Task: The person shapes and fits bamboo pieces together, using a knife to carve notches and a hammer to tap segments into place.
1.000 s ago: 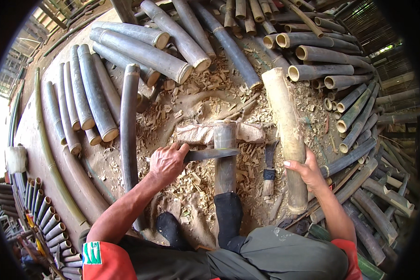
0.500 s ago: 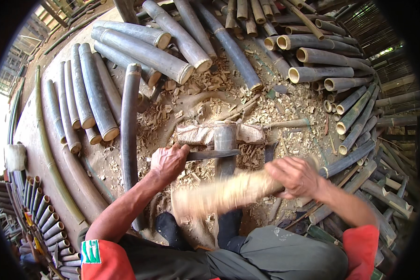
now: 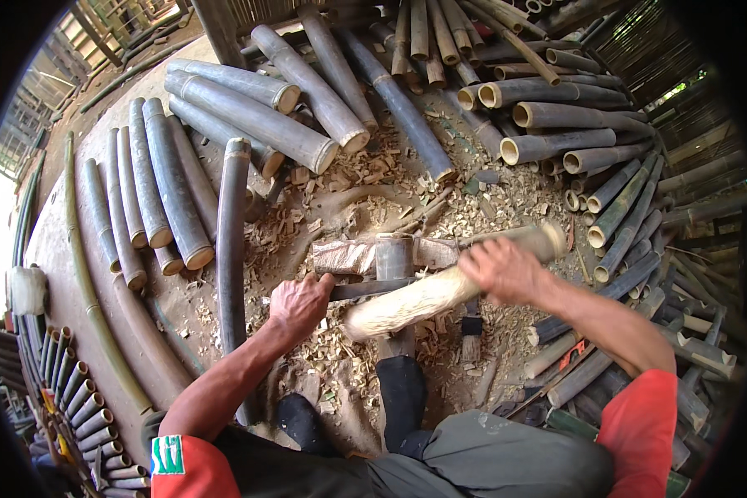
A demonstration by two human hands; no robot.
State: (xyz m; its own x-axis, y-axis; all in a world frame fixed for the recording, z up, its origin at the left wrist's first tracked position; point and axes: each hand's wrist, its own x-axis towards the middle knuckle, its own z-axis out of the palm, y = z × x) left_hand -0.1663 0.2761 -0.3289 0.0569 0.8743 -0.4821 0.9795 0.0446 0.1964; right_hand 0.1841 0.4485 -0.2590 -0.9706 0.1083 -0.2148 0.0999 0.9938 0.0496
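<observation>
We see the club [image 3: 411, 308] held aslant in front of us, crossing over the bamboo [image 3: 394, 260] in our view, its left end nearer us and its right end pointing away past the right hand [image 3: 502, 270]. It is a thick, round, pale yellow stick, rough and fibrous along the left part (a little blur softens its details), with a duller, browner tone at the right end. The right hand is wrapped tightly round it, knuckles up. The left hand [image 3: 299, 304] is clamped on the knife [image 3: 367, 289], whose narrow, dark blade reaches toward the bamboo; we cannot tell whether club and blade touch. The bamboo is stout and grey, its far end overlapping the block [image 3: 343, 257], which is pale with reddish-brown tints and a rough face. Chips [image 3: 485, 207] litter the ground about them.
</observation>
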